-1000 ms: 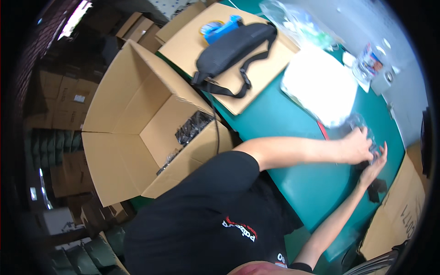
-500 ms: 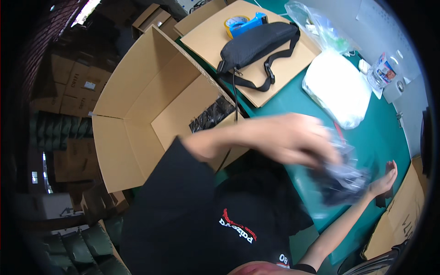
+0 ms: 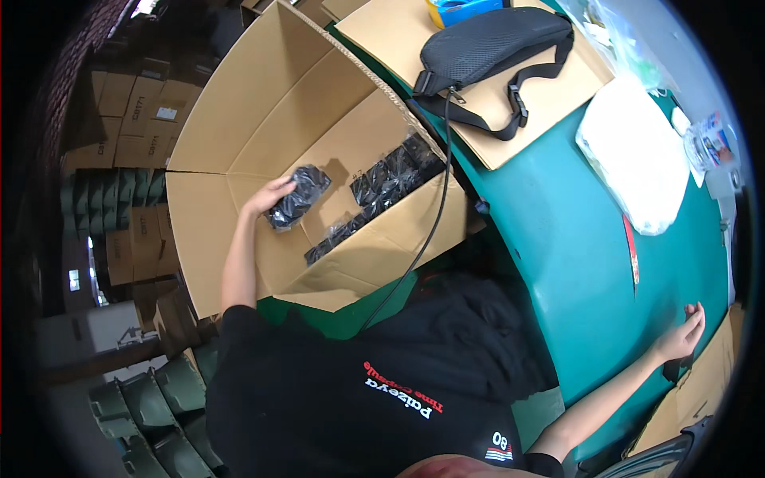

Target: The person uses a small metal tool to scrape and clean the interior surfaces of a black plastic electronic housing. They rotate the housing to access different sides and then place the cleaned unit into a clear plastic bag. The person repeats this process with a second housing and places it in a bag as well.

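My left hand reaches into a large uncovered cardboard box on the left. It grips a black item in clear plastic wrap, held over the box's inside; what the wrap contains cannot be made out. A row of similar black plastic-wrapped packs lies along the box's near right side. Far to the right, my right hand rests by the green table's edge with its fingers stretched out, holding nothing that I can see. Just below it is a small dark object, partly hidden.
On the green table lie flat cardboard sheets, a black waist bag, a tape dispenser, a white plastic-wrapped bundle and a thin red strip. A black cable hangs across the box. Another carton stands lower right.
My left hand has swung from over the table at right into the box at left, carrying the wrapped black item. My right hand stays by the table's right edge. The view has shifted somewhat.
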A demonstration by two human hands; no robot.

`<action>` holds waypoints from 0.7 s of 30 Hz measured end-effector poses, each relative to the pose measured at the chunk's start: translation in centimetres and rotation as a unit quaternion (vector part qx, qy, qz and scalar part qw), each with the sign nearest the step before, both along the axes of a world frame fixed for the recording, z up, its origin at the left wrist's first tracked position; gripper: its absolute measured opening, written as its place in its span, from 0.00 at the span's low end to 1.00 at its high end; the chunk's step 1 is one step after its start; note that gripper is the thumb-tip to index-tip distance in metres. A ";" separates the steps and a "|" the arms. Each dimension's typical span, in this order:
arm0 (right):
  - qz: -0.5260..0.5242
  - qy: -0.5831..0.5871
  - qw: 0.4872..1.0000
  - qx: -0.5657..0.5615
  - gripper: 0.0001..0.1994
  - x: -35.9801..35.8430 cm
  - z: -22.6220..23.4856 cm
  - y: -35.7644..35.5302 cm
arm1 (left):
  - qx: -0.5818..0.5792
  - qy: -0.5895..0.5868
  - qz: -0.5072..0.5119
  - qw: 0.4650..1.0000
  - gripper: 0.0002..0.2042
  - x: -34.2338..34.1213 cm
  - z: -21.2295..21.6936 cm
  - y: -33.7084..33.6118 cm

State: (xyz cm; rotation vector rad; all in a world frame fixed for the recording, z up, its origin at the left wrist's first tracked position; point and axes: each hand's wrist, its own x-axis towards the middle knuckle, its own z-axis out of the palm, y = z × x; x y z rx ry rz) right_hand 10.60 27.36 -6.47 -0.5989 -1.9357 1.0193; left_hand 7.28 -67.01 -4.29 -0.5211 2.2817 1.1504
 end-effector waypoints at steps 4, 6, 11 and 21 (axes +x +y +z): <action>0.002 -0.040 0.998 0.050 0.14 -0.1 -0.7 0.0 | -0.047 -0.078 -0.010 0.996 0.26 2.0 -7.5 -5.7; -0.011 -0.021 0.998 0.057 0.13 0.4 0.3 0.9 | -0.042 -0.100 -0.036 0.993 0.23 0.9 -11.5 -3.4; -0.024 -0.016 0.997 0.072 0.13 0.7 0.0 2.2 | 0.075 -0.116 -0.064 0.988 0.25 0.1 -14.2 -2.3; -0.023 -0.055 0.994 0.088 0.13 0.1 0.3 -0.5 | 0.199 -0.091 -0.041 0.975 0.26 2.7 -16.6 1.6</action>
